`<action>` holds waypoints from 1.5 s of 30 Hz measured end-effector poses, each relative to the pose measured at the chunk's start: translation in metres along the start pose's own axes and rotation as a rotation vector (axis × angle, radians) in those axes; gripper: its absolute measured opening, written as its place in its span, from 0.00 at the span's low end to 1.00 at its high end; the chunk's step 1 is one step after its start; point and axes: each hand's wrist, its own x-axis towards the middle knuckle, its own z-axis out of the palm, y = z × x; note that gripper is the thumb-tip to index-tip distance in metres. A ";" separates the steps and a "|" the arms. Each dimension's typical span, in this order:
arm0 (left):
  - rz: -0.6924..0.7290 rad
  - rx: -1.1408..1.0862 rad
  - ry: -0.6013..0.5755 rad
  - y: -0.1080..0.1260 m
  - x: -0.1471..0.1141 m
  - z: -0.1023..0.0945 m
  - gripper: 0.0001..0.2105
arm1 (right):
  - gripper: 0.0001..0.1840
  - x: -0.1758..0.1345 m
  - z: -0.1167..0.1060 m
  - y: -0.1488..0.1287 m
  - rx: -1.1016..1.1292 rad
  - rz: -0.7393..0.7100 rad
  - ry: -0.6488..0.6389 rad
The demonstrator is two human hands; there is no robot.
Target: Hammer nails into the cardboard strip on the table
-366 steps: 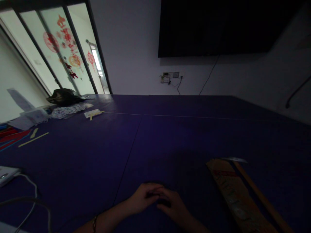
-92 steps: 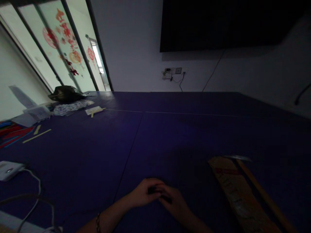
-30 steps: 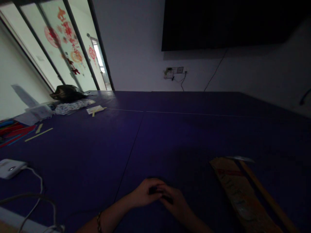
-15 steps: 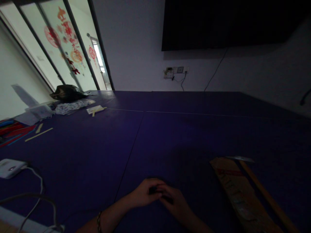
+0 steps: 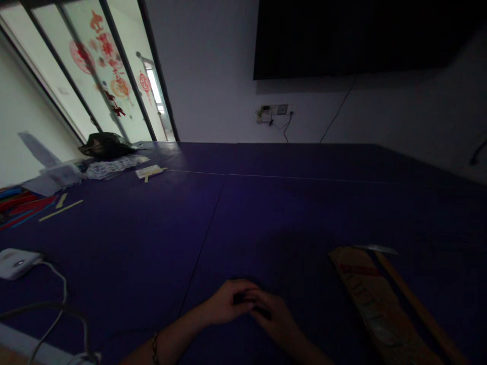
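Observation:
My left hand (image 5: 230, 302) and my right hand (image 5: 274, 315) rest together low in the middle of the head view, over the purple tabletop (image 5: 262, 218). Their fingers are curled and overlap at the tips, thumbs close together below a small dark gap. No object shows in either hand, though the light is dim. A bracelet (image 5: 154, 347) circles my left wrist. To the right of my right hand lies a flat brown packet (image 5: 375, 299) with a red band. Alongside it is a hammer-like tool (image 5: 413, 301) with a long wooden handle and a thin metal head.
At left are a white device (image 5: 17, 262) with a cable (image 5: 63, 281), red and blue strips (image 5: 28, 208), and yellow strips (image 5: 61, 211). Farther back lie a white packet (image 5: 149, 172), crumpled sheets (image 5: 114, 166) and a black bag (image 5: 106, 145). A dark screen (image 5: 350, 38) hangs on the wall.

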 end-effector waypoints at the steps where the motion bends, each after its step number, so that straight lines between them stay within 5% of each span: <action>1: 0.003 -0.002 0.000 0.000 0.000 0.000 0.13 | 0.12 0.000 0.000 0.000 0.003 -0.002 0.004; 11: -0.001 -0.026 0.014 0.001 0.002 -0.001 0.11 | 0.16 -0.001 0.001 0.002 0.035 0.034 0.008; 18: -0.025 -0.016 0.054 -0.004 0.000 0.002 0.15 | 0.22 -0.005 -0.003 0.001 -0.140 0.010 -0.007; 30: -0.027 0.001 0.069 -0.008 -0.003 0.003 0.20 | 0.24 -0.014 0.006 0.029 -0.168 0.036 0.071; 45: -0.022 -0.002 0.033 0.001 -0.001 0.001 0.17 | 0.21 -0.003 0.000 0.006 -0.077 -0.010 -0.014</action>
